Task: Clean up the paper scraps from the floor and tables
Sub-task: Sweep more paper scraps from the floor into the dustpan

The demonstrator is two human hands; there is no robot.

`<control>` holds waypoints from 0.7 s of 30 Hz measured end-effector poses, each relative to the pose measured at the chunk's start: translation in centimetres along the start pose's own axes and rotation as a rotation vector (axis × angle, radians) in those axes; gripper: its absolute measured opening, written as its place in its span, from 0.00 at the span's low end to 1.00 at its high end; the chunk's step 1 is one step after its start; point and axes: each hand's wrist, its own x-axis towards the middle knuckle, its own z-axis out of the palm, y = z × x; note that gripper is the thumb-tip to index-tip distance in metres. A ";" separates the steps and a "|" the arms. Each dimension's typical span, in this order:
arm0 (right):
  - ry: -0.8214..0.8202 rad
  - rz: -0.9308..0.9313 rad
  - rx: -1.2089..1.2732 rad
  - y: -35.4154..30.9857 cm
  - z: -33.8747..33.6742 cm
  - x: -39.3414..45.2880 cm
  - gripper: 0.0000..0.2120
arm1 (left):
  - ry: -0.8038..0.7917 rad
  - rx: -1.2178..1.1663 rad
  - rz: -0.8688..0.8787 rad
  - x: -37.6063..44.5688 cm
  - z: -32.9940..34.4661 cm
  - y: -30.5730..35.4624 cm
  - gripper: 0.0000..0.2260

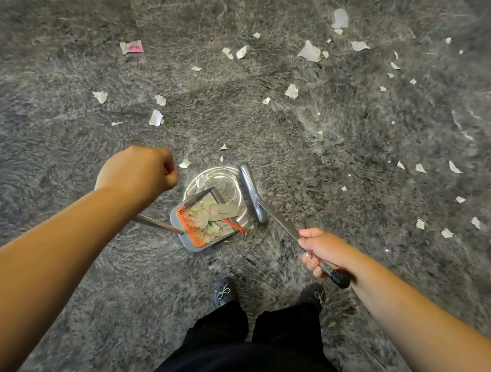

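While right hand (pixel 322 250) grips broom (pixel 252 193) handle, left hand (pixel 140 171) curls over dustpan (pixel 204 222) pole, grasp hidden; scraps (pixel 309 51) strewn across carpet (pixel 67 144), some in dustpan.

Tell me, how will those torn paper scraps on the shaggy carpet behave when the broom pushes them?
The paper scraps look thin and light, so they would likely flutter or flip. The carpet is shaggy, so the small ones may snag rather than slide.
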 end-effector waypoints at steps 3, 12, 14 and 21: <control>-0.018 0.043 -0.002 1.0 0.8 1.3 0.21 | -0.011 0.002 -0.008 -0.1 0.2 0.9 0.03; -0.149 0.040 0.077 3.0 3.5 1.6 0.20 | -0.010 -0.004 -0.023 -0.3 0.2 2.1 0.04; -0.162 0.019 0.019 3.0 4.3 1.2 0.20 | -0.015 -0.004 -0.033 -0.2 0.2 2.0 0.05; -0.231 0.018 0.039 1.9 4.1 -0.7 0.20 | 0.006 -0.011 -0.034 -0.2 0.2 1.7 0.04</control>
